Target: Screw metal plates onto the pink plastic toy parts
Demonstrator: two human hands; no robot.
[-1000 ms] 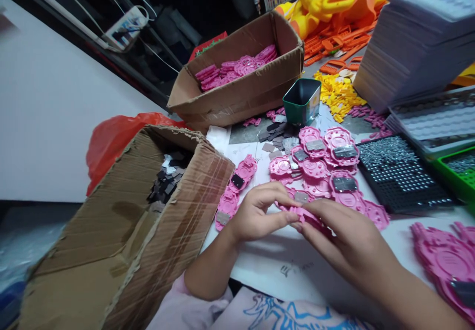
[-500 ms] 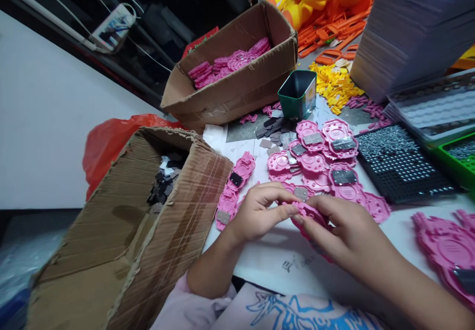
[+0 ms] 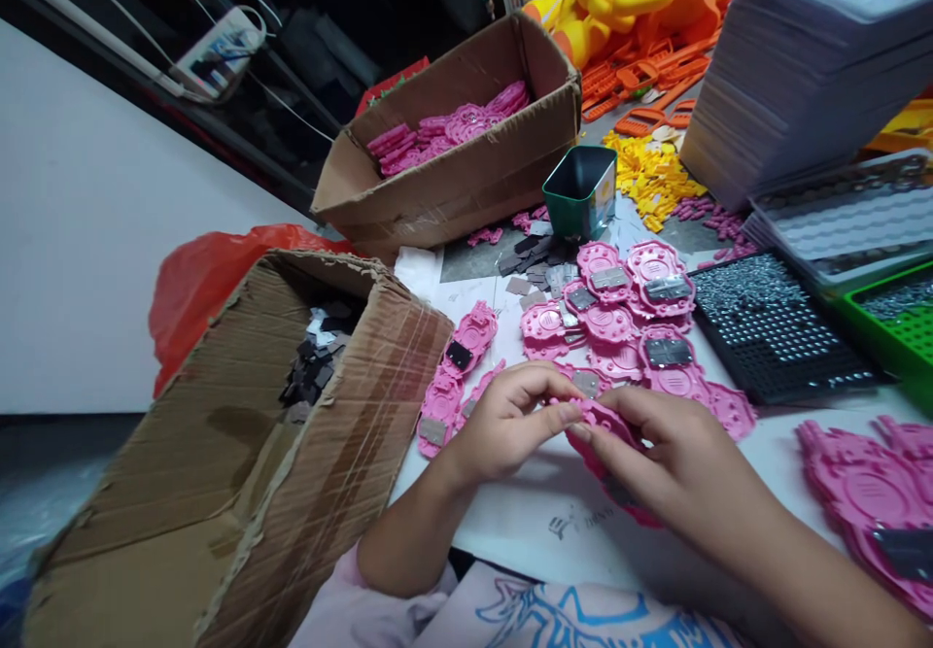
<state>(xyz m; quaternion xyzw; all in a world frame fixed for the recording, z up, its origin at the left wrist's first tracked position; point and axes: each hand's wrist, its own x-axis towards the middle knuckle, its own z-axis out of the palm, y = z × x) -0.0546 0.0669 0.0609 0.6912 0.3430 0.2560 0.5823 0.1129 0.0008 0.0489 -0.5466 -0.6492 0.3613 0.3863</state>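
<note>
Both hands meet over the white work surface, low in the middle of the view. My left hand [image 3: 514, 420] pinches the upper left end of a pink plastic part [image 3: 608, 463] between thumb and fingers. On its right side, my right hand [image 3: 652, 444] grips the same part, which hangs tilted with a dark patch low on it. Just beyond the fingers lies a pile of pink plastic parts [image 3: 610, 323], several with grey or dark plates on them. A short row of similar pink parts [image 3: 441, 395] lies left of my left hand.
An open cardboard box [image 3: 350, 434] with dark pieces stands at the left. Behind is another box [image 3: 466, 191] of pink parts, beside a green container [image 3: 579, 191]. A black tray [image 3: 787, 323] of small metal pieces and a tall white stack [image 3: 787, 75] are at the right.
The held pink part has tilted slightly, showing more of its lower end. Both hands keep nearly the same grip. The surroundings have shifted slightly left in view.
</note>
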